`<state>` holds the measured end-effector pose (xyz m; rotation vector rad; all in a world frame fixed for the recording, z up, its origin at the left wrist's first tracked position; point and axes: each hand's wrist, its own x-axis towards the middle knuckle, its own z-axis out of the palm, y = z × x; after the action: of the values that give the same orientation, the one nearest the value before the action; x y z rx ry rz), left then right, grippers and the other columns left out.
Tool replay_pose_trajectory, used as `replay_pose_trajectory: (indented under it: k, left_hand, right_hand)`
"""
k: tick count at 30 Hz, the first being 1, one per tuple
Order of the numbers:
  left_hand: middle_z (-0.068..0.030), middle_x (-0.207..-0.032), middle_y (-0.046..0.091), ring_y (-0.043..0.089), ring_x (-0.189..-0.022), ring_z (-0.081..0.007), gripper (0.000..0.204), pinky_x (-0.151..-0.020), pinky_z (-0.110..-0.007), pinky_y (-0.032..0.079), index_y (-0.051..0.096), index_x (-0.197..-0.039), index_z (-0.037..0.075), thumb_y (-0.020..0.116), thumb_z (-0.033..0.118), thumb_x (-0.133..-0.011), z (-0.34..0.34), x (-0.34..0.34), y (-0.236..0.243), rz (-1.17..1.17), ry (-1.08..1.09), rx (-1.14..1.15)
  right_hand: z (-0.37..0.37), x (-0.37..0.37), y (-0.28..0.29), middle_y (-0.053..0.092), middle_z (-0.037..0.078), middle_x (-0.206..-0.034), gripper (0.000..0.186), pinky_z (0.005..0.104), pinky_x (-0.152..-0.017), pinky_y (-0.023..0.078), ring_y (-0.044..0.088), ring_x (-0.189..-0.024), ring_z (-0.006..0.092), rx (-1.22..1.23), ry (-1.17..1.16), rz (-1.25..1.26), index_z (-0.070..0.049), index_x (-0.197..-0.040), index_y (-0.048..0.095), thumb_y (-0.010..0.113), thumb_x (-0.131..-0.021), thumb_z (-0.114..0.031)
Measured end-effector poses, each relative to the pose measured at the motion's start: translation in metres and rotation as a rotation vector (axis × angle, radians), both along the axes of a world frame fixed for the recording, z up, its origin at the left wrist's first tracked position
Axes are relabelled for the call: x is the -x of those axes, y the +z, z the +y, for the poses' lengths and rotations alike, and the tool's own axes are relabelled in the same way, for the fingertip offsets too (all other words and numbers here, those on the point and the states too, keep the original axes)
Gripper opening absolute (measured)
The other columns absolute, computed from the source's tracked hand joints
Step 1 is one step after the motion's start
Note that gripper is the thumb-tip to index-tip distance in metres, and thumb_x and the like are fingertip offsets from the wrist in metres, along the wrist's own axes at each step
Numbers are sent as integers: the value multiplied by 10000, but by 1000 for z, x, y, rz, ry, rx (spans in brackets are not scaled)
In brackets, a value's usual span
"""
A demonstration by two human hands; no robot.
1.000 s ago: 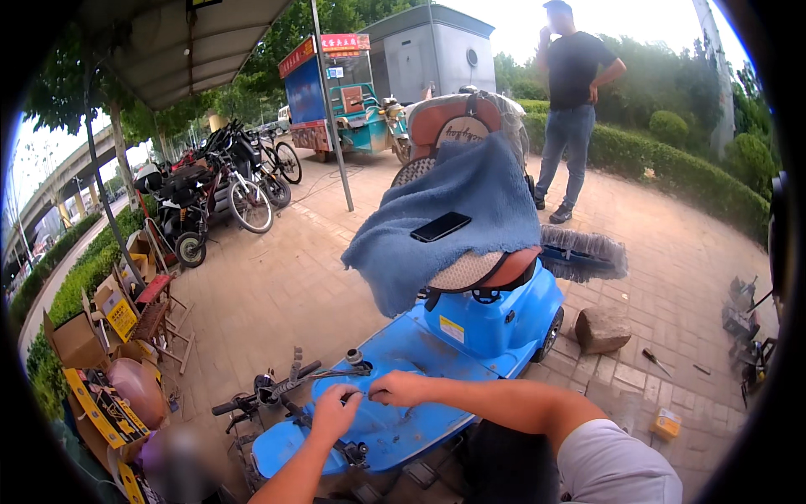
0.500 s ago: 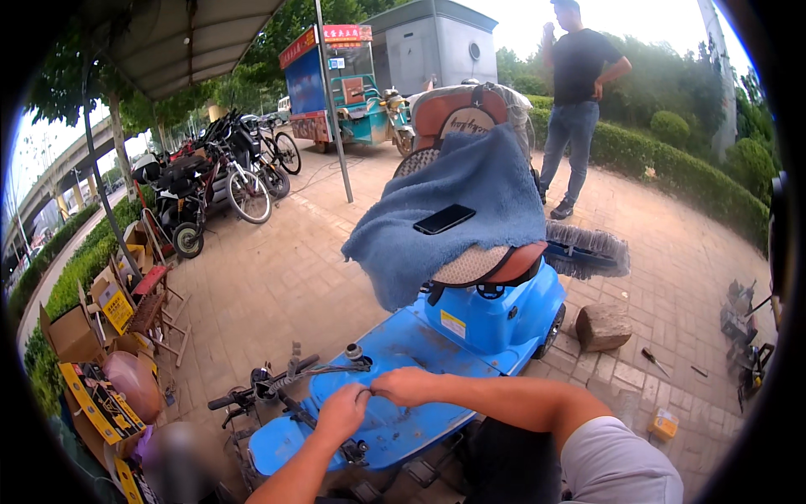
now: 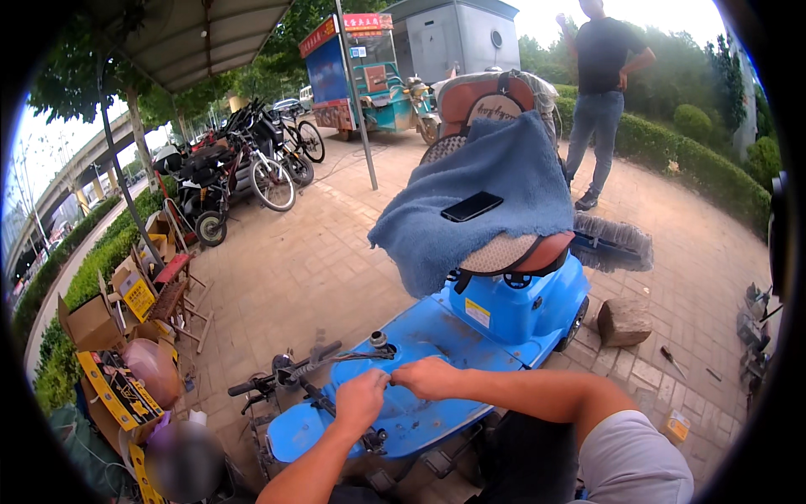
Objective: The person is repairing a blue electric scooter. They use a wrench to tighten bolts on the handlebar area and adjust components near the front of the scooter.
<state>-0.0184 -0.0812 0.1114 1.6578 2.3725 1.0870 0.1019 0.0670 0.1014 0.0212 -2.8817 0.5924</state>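
Over the blue scooter's floorboard [image 3: 401, 330], my left hand [image 3: 361, 396] and my right hand [image 3: 422, 379] meet, fingers closed and almost touching. What is between their fingertips is too small to make out. Just beyond them stands a metal stem [image 3: 378, 343] with dark cables [image 3: 332, 359] running from it. To their left, a loose handlebar assembly [image 3: 252, 385] lies across the scooter's front end. A blue towel [image 3: 424, 244] drapes the seat [image 3: 474, 101], and a black phone [image 3: 472, 206] rests on the towel.
A person [image 3: 598, 126] stands behind the scooter. At right are a wrapped blue item [image 3: 613, 244], a stone block [image 3: 623, 323], a screwdriver [image 3: 672, 361] and a small box [image 3: 676, 427]. Left are cardboard boxes [image 3: 88, 319], a folding chair [image 3: 175, 311], parked bikes [image 3: 273, 185] and a canopy pole [image 3: 369, 160].
The whole scene has shifted right and upward in the view. My hands stay close together at the same spot over the floorboard, with only slight movement at the fingers.
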Motion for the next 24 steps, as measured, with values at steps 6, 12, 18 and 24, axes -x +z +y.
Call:
replay_pose_trajectory:
  k: [6,12,18,24]
  left_hand:
    - [-142,-783,652,626,-741,-319,198,-655,-395,485,654,-902,51,598,235,-855,-2,8,-3,-64,-50,135]
    - [-168,-849,644,614,-811,-355,215,-702,-393,489,656,-997,62,600,210,-851,-2,10,-2,-180,-49,-20]
    - [-141,-821,648,628,-734,-300,200,-678,-365,491,661,-988,40,619,173,-845,0,9,-1,12,-92,-52]
    - [-113,-770,653,656,-674,-216,198,-619,-339,502,656,-959,10,593,179,-877,3,2,-6,-210,-111,38]
  right_hand:
    - [0,-2,-7,631,102,-872,232,450,-594,468,613,-774,329,-58,9,-8,-116,-1038,588,504,-822,-98]
    - [1,-6,9,643,135,-932,209,474,-659,470,611,-849,343,-14,-60,-113,-99,-1031,586,478,-853,-111]
    - [17,-6,-1,641,145,-944,187,477,-706,470,599,-886,357,102,-62,-58,-94,-1032,584,484,-905,-189]
    - [7,-3,4,636,130,-876,185,461,-650,473,620,-791,332,-54,-31,-1,-69,-1038,530,494,-906,-194]
